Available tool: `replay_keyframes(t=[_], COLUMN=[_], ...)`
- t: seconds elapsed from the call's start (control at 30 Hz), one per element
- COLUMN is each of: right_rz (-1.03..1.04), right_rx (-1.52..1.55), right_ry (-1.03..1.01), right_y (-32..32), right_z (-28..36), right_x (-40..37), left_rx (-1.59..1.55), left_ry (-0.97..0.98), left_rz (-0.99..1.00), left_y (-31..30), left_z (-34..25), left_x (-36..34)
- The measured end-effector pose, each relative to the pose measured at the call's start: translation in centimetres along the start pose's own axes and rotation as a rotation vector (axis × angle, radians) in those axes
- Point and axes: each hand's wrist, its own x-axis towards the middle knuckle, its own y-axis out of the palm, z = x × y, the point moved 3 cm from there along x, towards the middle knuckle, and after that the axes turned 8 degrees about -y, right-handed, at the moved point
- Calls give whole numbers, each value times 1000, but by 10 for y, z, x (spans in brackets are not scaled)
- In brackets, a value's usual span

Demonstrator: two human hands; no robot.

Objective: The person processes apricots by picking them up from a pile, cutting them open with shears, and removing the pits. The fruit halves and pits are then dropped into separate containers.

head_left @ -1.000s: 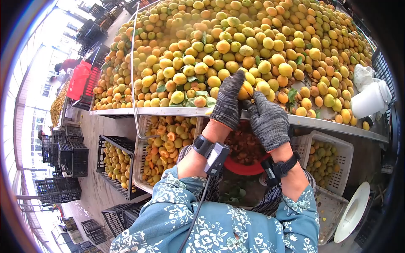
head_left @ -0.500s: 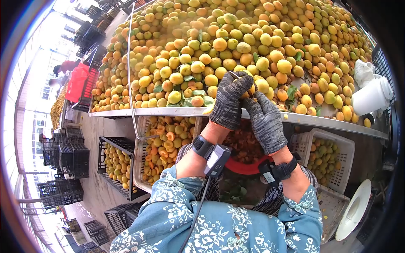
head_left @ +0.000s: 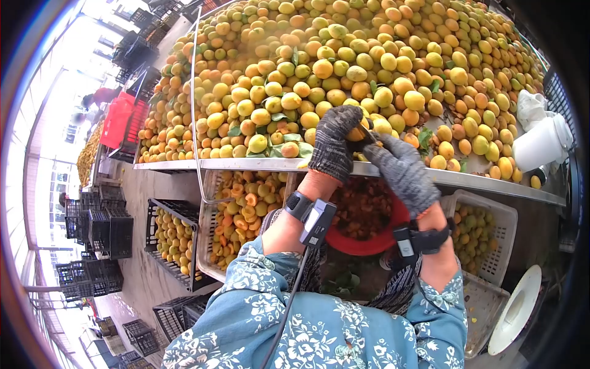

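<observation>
A steel-rimmed bench (head_left: 246, 163) carries a broad heap (head_left: 369, 55) of smooth, round yellow-to-orange fruit with stray green leaves. Under its edge stand slotted plastic crates (head_left: 485, 246) of fruit and a red bowl (head_left: 362, 246) of brownish cut pieces. Both hands wear coarse grey knitted gloves. The left hand (head_left: 335, 144) is clenched round one apricot (head_left: 357, 133) just above the bench edge; the right hand (head_left: 402, 172) meets it from the right, though I cannot tell its grip
</observation>
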Motion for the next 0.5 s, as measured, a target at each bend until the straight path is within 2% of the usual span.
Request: replay_keyframes(t=[0.03,0.1,0.17,0.2,0.23,0.3,0.37,0.43,0.47,0.5], right_rz=[24,71,-146,-292,-296,-397,-400,-301,-283,-284], right_rx=[-27,122,390,399,396,343,310,247,231,227], right_ry=[121,289,403,393,397,74,68,64,24,26], right_y=[-9,-28,-34,-38,-33,-26,-20,-15,-14,-16], right_z=[-3,6,-3,-3,-3,-6,-10,-4,3,3], right_x=[-1,-4,-3,-3,-2,6,7,9,12,11], left_rx=[-56,-91,-138,-65,-66,-113,-144,-144,-184,-187], left_ry=[-2,-57,-236,-237,-243,-319,-330,-353,-298,-301], left_rz=[-62,-71,-18,-10,-7,44,83,164,69,72], left_y=[-3,-7,-7,-3,1,9,18,25,26,26], left_z=[-3,-14,-15,-10,-6,5,8,8,15,16], left_x=[2,0,-2,-4,-5,-8,-14,-22,-19,-21])
